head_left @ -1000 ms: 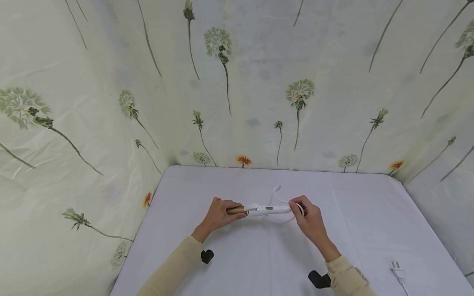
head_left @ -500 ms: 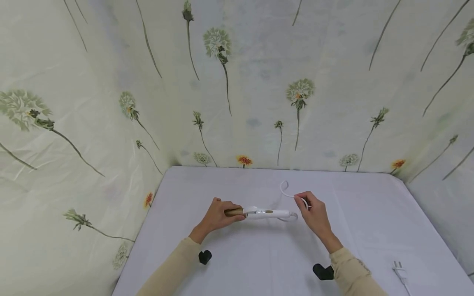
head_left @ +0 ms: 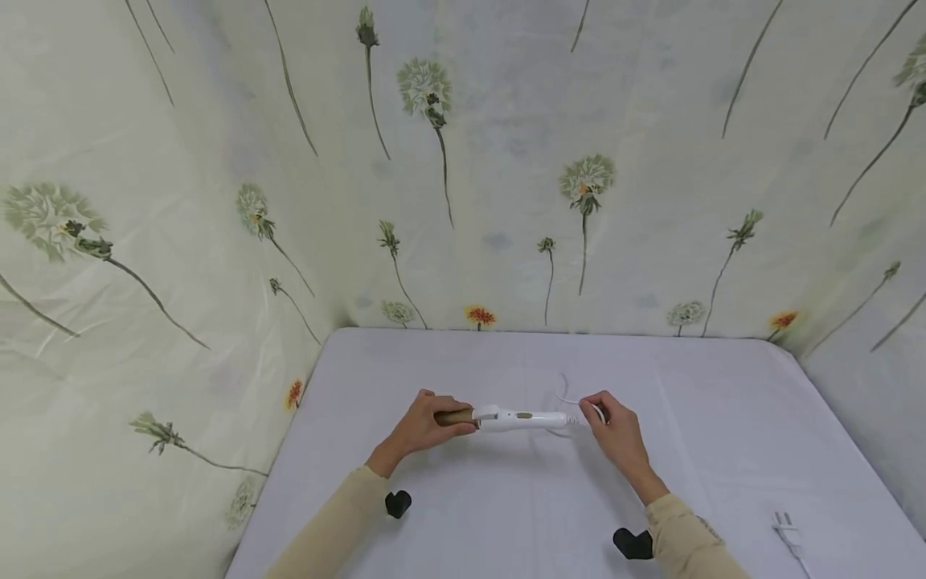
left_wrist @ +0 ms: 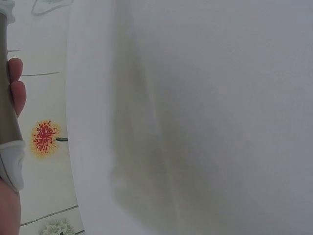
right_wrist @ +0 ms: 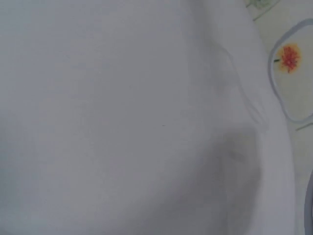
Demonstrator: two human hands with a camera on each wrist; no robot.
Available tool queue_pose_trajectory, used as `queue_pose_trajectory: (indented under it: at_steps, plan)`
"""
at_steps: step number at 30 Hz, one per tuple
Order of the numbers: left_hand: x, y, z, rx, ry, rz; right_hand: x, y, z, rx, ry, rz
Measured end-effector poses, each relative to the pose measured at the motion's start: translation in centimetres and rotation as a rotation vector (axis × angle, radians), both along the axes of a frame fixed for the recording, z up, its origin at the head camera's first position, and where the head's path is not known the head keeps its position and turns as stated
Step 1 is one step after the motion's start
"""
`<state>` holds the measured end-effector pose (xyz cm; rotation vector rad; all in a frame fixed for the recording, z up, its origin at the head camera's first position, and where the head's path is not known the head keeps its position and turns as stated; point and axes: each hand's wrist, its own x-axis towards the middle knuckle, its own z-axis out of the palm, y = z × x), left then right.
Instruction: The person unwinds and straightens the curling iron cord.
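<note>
A curling iron with a white handle (head_left: 542,420) and a gold-brown barrel (head_left: 454,417) is held level above the white-covered table in the head view. My left hand (head_left: 424,422) grips its barrel; in the left wrist view, fingertips (left_wrist: 18,95) curl round the barrel (left_wrist: 10,117) at the left edge. Just beyond the handle's right end, my right hand (head_left: 618,438) pinches the white cord (head_left: 568,400) between thumb and fingers. Part of the cord loops behind the handle, and a cord loop (right_wrist: 272,81) shows in the right wrist view, where the hand is out of sight.
A white two-pin plug (head_left: 787,531) lies on the table (head_left: 709,450) at the lower right, its cord leaving the frame. Black pieces (head_left: 398,504) show beside both forearms. Flower-printed curtains (head_left: 499,161) enclose the table's back and sides.
My right hand has moved off the handle's end to the right along the cord, rising and then dropping slightly. The cord loop has shifted behind it. My left hand keeps its grip on the barrel.
</note>
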<state>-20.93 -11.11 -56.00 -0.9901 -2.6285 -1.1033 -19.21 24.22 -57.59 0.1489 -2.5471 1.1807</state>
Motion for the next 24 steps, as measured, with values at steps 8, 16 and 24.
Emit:
queue_pose_trajectory:
  at_steps: [8,16,24]
  plan:
    - [-1.0,0.7,0.2,0.036,-0.028,0.033,1.5,-0.6,-2.0,0.079,-0.098,0.082]
    - [-1.9,1.2,-0.4,0.106,0.021,0.108,3.6,-1.4,-3.5,0.091,-0.165,0.116]
    - [-3.9,2.2,-1.0,-0.014,0.175,0.204,6.2,-2.2,-4.1,0.199,-0.163,0.242]
